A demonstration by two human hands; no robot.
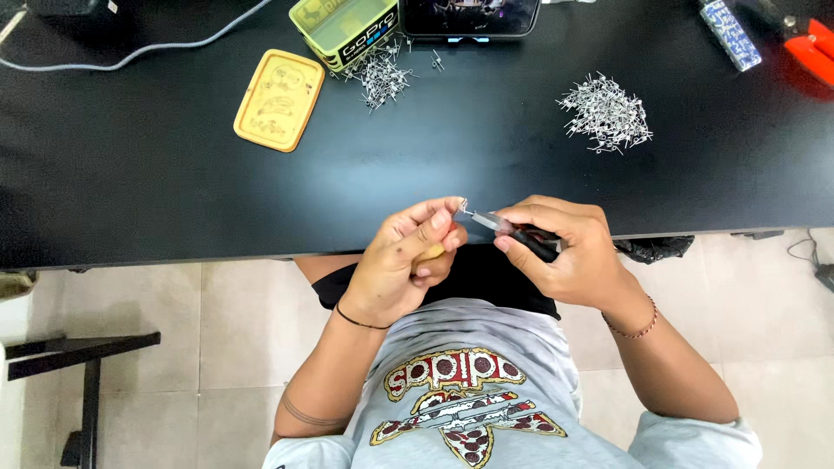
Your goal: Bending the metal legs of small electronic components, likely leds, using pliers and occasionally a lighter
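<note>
My left hand pinches a tiny bent metal wire piece between thumb and forefinger, just over the near edge of the black table. My right hand grips small pliers with dark handles; their metal tip points left and meets the wire piece. The two hands almost touch. A pile of similar small wire pieces lies on the table beyond my right hand, and a second, looser pile lies further back, left of centre.
A yellow tin lid lies at the back left beside an open green tin. A dark phone sits at the back edge, a grey cable at far left, a patterned blue box and a red tool at far right.
</note>
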